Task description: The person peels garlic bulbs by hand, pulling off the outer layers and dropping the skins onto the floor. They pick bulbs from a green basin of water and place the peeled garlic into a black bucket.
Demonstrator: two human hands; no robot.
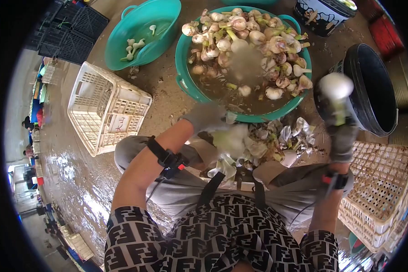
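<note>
My right hand (342,138), in a grey glove, is closed round the short green stem of a white garlic bulb (336,87). It holds the bulb up beside the tall black bucket (374,90). My left hand (208,119), also gloved, is over the near rim of the green tub (191,88); motion smears its fingers. Just below it is a blurred pale shape, perhaps garlic skin (231,139). In the tub, many unpeeled garlic bulbs (276,44) with cut stems sit in brown water. A smear in the view hides part of the heap.
Peeled garlic skins (299,133) lie heaped between my feet. At left stands a white crate (129,111), on its side, below a green basin (145,27) with several white bulbs. Another crate (381,181), muddy, is at right. A patterned bucket (322,18) stands behind. The floor (72,167) is wet.
</note>
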